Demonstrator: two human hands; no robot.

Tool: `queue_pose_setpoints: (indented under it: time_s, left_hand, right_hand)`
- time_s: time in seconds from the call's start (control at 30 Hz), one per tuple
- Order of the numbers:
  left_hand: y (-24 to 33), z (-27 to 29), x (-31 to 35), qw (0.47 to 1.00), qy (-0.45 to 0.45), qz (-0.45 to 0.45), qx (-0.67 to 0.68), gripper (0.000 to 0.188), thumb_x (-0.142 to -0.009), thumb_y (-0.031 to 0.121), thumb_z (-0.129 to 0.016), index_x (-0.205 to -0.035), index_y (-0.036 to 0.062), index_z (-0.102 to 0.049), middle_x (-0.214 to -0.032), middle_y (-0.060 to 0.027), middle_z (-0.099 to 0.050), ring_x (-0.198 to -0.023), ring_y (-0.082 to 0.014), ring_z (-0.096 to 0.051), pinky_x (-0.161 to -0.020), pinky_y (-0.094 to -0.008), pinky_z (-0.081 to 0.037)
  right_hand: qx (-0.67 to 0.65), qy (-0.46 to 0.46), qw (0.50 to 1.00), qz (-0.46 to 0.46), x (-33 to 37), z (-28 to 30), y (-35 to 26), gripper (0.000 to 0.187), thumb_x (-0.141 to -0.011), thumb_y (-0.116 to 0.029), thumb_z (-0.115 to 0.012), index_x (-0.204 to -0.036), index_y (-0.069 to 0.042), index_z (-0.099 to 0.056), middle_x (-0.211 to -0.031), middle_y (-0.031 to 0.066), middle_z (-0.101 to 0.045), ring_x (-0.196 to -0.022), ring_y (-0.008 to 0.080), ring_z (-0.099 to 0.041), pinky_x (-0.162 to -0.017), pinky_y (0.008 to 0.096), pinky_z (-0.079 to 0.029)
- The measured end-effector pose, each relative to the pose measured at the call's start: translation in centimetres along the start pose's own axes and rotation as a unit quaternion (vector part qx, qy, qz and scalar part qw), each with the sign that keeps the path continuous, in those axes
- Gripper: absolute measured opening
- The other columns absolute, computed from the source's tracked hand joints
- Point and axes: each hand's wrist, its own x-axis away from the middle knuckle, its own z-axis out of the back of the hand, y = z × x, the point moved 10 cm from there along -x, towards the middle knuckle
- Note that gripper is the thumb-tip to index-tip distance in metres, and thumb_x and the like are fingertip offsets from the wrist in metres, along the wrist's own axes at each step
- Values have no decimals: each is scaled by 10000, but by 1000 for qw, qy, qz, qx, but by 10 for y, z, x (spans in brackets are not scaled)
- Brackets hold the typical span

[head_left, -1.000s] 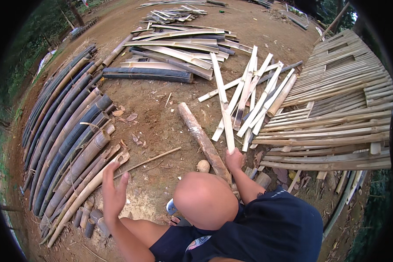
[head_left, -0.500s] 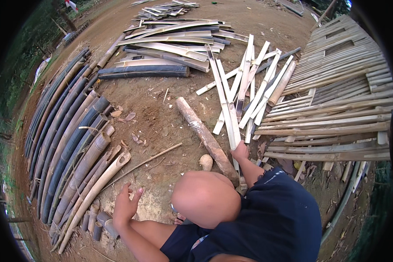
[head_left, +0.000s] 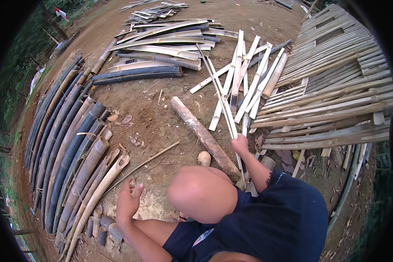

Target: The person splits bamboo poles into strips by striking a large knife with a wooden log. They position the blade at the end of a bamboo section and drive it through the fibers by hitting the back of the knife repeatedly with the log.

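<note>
My right hand [head_left: 239, 144] is closed around the near end of a long split bamboo slat [head_left: 222, 100]. The slat slants away to the upper left, its pale face seen narrow, over a loose pile of other bamboo slats [head_left: 260, 78]. My left hand [head_left: 129, 203] is raised beside my leg, fingers apart with nothing in them. It is nearest to the hollow end of a pale bamboo pole [head_left: 102, 192] at the left. Between my knee and the slats lies a worn wooden log [head_left: 201, 133], with a pale rounded object [head_left: 204, 158] beside it.
Bamboo poles [head_left: 70, 131] lie stacked on the left. Split bamboo halves [head_left: 161, 52] are piled at the far side. A large bamboo slat panel [head_left: 332, 87] fills the right. A thin stick [head_left: 148, 163] and short bamboo pieces [head_left: 111, 228] lie near my left arm.
The held slat has turned, so it shows more edge-on now. My right hand has shifted only slightly and keeps its grip. My left hand stays raised and open.
</note>
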Motion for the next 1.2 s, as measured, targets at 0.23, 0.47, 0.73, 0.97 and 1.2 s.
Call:
queue_pose_setpoints:
  time_s: [0.23,0.47,0.73,0.97,1.2]
  left_hand:
    - [5,-8,-3,1000,-23,7,1,613,-948,429,-675,-1388,32,-518,-1132,-250,-671,-1038,-411,-648,-874,-460,-507]
    - [-6,-9,-9,1000,-15,14,-5,617,-947,442,-670,-1375,21,-527,-1132,-250,-671,-1042,-420,-649,-888,-460,-506]
    - [55,5,-14,990,89,-103,-41,544,-975,372,-643,-1365,11,-527,-1276,-253,-600,-1206,-431,-565,-1019,-460,-452]
    - [134,1,-24,927,227,-292,69,466,-992,301,-615,-1366,31,-545,-1367,-209,-554,-1297,-401,-508,-1096,-493,-388]
    - [167,-32,-11,904,165,-393,-35,549,-966,392,-606,-1425,100,-532,-1383,-125,-552,-1235,-354,-541,-1078,-465,-391]
  right_hand:
    - [-245,-26,969,28,13,37,-53,162,-720,19,-624,-881,8,-623,-634,73,-615,-482,154,-571,-458,310,-453]
    - [-287,99,951,55,-58,122,-105,340,-739,-41,-681,-1053,77,-623,-738,160,-691,-538,208,-670,-509,332,-525]
    - [251,269,905,213,-60,185,-215,841,-909,-366,-684,-1530,17,-266,-1405,263,-479,-1302,366,-484,-1075,484,-399]
    - [298,-337,641,622,223,-78,-285,415,-912,-250,-619,-1250,-14,-578,-1136,224,-655,-1167,360,-584,-1052,491,-442]
    - [171,-454,480,731,265,-88,-313,504,-865,-218,-702,-1312,-32,-562,-1295,204,-591,-1206,385,-565,-1074,470,-431]
